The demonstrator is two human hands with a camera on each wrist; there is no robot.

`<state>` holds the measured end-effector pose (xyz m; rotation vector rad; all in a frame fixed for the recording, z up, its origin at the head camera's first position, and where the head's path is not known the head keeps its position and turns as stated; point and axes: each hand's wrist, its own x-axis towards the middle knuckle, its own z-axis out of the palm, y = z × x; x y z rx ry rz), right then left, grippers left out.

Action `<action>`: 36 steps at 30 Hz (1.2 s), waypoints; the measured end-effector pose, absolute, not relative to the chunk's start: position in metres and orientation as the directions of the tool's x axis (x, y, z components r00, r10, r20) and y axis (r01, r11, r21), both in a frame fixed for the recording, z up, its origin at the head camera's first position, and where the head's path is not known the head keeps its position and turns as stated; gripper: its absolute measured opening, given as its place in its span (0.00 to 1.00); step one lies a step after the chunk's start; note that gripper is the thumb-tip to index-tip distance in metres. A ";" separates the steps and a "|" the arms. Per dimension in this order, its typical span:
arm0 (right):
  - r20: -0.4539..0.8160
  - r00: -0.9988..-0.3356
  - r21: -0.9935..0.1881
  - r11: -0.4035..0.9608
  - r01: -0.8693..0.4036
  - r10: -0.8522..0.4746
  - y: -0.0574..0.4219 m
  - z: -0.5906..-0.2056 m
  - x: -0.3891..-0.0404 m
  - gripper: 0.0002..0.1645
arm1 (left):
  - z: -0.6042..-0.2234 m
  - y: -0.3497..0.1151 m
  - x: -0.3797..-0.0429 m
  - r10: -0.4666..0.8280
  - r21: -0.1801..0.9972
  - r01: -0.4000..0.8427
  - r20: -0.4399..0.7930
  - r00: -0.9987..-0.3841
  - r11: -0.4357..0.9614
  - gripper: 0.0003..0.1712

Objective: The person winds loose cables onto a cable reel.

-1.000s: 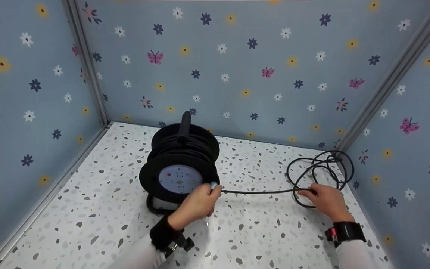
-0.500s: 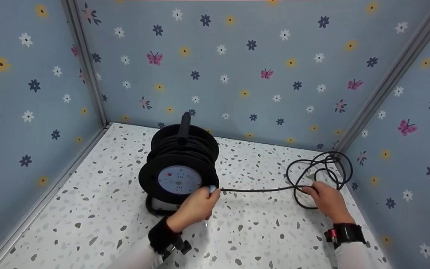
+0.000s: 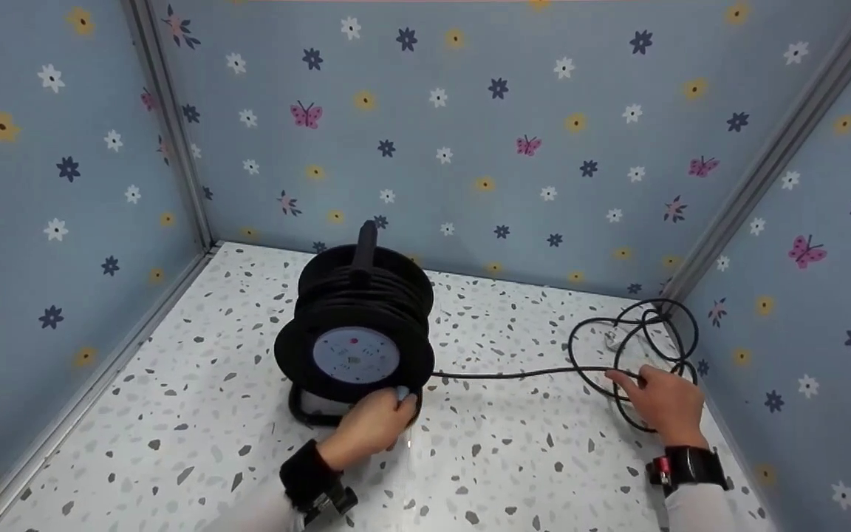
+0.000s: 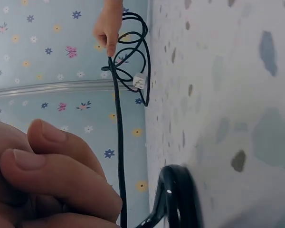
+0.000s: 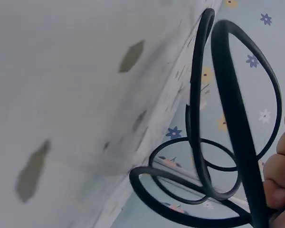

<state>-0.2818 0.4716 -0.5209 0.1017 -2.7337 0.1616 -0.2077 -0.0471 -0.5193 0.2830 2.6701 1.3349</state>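
A black cable reel (image 3: 355, 318) stands on its frame, with a round light socket panel (image 3: 356, 355) on its front. My left hand (image 3: 370, 425) grips the small pale crank knob (image 3: 402, 393) at the lower right of the reel's front disc. In the left wrist view its curled fingers (image 4: 61, 183) hide the knob. From the reel's right side a black cable (image 3: 499, 376) runs across to my right hand (image 3: 665, 403), which holds it between thumb and fingers. Beyond that hand the cable's end lies in loose loops, also close in front of the right wrist camera.
A white plug (image 4: 139, 80) lies among the loops near the right wall (image 3: 787, 310). Flower-patterned panels enclose the speckled white tabletop (image 3: 499, 443) at the back and both sides. The reel's dark carrying handle (image 3: 366, 247) sticks up.
The reel's front has turned clockwise, its red dot passing from upper left to the top. My left hand has moved down and left with the knob. My right hand has shifted slightly right along the cable.
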 end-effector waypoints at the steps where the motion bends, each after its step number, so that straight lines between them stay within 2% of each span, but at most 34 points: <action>1: 0.403 -0.913 -0.097 0.990 -0.106 -0.058 0.471 -0.522 -0.281 0.43 | -0.522 -0.050 -0.208 0.226 0.794 0.090 -0.061 -0.972 0.601 0.32; 7: 0.500 -0.855 -0.083 0.975 -0.208 -0.140 0.460 -0.525 -0.280 0.41 | -0.533 -0.066 -0.207 0.209 0.771 0.036 -0.128 -0.969 0.636 0.38; 11: 0.508 -0.846 -0.091 0.966 -0.243 -0.165 0.453 -0.527 -0.280 0.40 | -0.537 -0.074 -0.205 0.191 0.761 0.013 -0.146 -0.971 0.648 0.35; 15: 0.508 -0.838 -0.088 0.956 -0.279 -0.198 0.446 -0.527 -0.281 0.40 | -0.537 -0.084 -0.202 0.182 0.739 0.038 -0.115 -0.976 0.672 0.33; 19: 0.484 -0.848 -0.106 0.948 -0.301 -0.215 0.439 -0.529 -0.283 0.40 | -0.538 -0.095 -0.200 0.179 0.716 0.048 -0.108 -0.978 0.696 0.34; 24: 0.446 -0.868 -0.169 0.931 -0.323 -0.220 0.429 -0.531 -0.287 0.39 | -0.538 -0.109 -0.197 0.150 0.731 -0.019 -0.165 -0.975 0.682 0.36; 33: 0.361 -0.900 -0.260 0.901 -0.347 -0.242 0.413 -0.531 -0.290 0.38 | -0.533 -0.126 -0.194 0.102 0.753 -0.076 -0.187 -0.977 0.654 0.30; 36: 0.339 -0.907 -0.276 0.895 -0.349 -0.249 0.409 -0.531 -0.291 0.38 | -0.531 -0.132 -0.193 0.109 0.763 -0.075 -0.188 -0.976 0.642 0.32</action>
